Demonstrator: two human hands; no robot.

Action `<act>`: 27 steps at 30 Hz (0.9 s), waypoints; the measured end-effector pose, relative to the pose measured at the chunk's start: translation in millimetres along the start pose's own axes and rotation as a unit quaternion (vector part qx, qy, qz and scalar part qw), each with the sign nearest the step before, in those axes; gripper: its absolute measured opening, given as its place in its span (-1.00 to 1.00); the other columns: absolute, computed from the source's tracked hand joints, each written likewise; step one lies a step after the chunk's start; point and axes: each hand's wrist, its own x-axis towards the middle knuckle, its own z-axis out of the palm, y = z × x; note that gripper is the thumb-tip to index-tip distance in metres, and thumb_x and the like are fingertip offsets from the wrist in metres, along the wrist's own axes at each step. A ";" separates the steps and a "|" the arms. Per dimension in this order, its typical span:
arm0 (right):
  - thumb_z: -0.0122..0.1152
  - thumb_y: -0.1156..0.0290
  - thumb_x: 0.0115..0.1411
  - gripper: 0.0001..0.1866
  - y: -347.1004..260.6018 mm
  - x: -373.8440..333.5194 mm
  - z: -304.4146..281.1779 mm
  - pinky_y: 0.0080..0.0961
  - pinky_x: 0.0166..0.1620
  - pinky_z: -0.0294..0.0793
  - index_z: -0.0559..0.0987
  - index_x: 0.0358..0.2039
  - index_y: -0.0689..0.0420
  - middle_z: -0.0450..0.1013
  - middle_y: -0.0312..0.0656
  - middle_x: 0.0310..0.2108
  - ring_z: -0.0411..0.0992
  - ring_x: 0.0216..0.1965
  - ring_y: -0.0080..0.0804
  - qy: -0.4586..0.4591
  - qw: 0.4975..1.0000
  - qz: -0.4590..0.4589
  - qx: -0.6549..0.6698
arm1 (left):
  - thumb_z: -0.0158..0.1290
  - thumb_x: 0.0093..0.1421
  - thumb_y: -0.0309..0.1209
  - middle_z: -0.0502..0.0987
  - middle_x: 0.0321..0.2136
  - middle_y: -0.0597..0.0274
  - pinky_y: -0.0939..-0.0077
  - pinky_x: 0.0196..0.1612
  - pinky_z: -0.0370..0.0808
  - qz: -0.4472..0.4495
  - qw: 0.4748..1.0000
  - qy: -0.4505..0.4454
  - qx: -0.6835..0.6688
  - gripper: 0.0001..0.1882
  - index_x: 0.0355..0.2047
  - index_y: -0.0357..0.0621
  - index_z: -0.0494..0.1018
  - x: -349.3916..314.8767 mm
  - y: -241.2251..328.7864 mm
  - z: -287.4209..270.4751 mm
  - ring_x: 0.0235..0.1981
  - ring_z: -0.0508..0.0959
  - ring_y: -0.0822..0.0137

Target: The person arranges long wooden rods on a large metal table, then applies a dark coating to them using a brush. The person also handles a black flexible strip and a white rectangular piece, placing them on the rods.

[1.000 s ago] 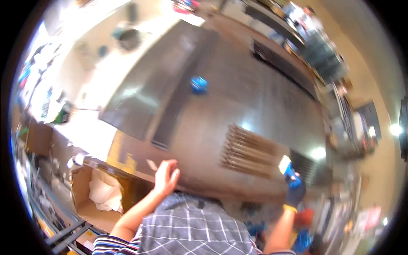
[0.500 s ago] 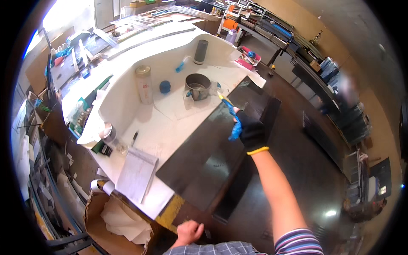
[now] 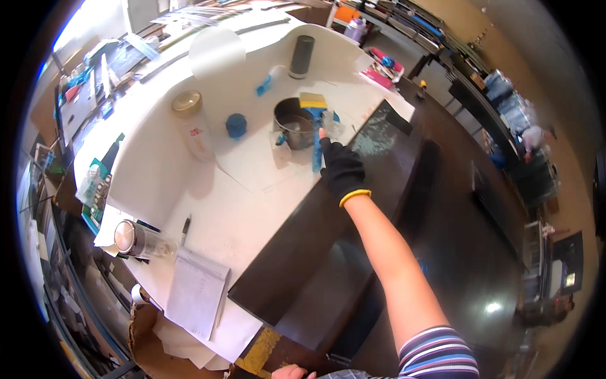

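Observation:
My right hand [image 3: 342,163], in a black glove with a yellow cuff and bare fingertips, is closed on the blue handle of a flat brush [image 3: 317,142]. The brush's yellow head points away from me, over the right rim of a metal pot [image 3: 295,117]; I cannot tell whether they touch. Clear plastic wrap and bits of blue surround the pot. Right of it lies a dark flat panel [image 3: 303,271] with a pale, speckled wet patch at its far end. At the bottom edge my left hand [image 3: 292,371] shows only in part, its fingers curled, with nothing visible in them.
On the white surface stand a tall clear bottle [image 3: 192,129], a blue lump [image 3: 237,126], a grey cylinder [image 3: 302,57], a lidded glass jar [image 3: 142,240], a pen [image 3: 186,228] and a notepad [image 3: 197,294]. A pink tray [image 3: 379,77] sits beyond. A cardboard box [image 3: 148,341] is lower left.
My right hand has swung left with the brush, from above the dark panel to the pot. My left hand has dropped lower, mostly out of view. The view has shifted slightly.

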 end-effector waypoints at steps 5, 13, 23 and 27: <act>0.29 0.33 0.05 -0.35 19.7 -163.9 -30.9 -0.26 0.01 0.39 0.33 0.19 0.03 0.43 -0.01 -0.04 0.41 -0.04 -0.04 0.034 0.981 0.077 0.176 | 0.30 -0.15 -0.37 0.37 -0.74 0.09 0.28 -0.65 0.29 -0.056 0.994 0.051 -0.075 -0.74 -0.71 -0.17 0.41 22.3 10.9 6.8 -0.73 0.40 0.09; 0.25 0.28 0.08 -0.58 41.8 -461.9 -71.2 -0.23 -0.05 0.45 0.50 -0.01 0.01 0.51 -0.12 -0.14 0.47 -0.09 -0.11 -0.077 0.873 0.409 0.256 | 0.22 0.04 -0.41 0.42 -0.68 0.21 0.46 -0.56 0.37 -0.075 0.993 0.073 -0.060 -0.85 -0.55 -0.17 0.48 26.1 12.3 16.6 -0.66 0.45 0.33; 0.23 0.25 0.10 -0.40 120.5 -362.7 -34.4 -0.12 0.07 0.36 0.31 0.18 -0.10 0.22 -0.07 0.16 0.32 0.07 -0.02 0.057 0.966 0.248 0.046 | -0.05 0.30 -0.34 0.17 0.26 0.06 0.21 0.24 0.18 -0.427 0.700 -0.035 -0.572 -0.44 0.27 -0.17 0.10 24.2 68.8 26.7 0.28 0.19 0.19; 0.11 0.24 0.18 -0.52 129.8 -333.5 -22.2 -0.08 0.08 0.36 0.32 0.14 -0.23 0.21 -0.12 0.17 0.30 0.12 -0.02 -0.021 0.938 0.327 0.115 | 0.00 0.28 -0.33 0.09 0.31 0.03 0.20 0.29 0.11 -0.392 0.793 0.046 -0.464 -0.34 0.31 -0.20 0.02 30.3 97.0 38.6 0.32 0.13 0.14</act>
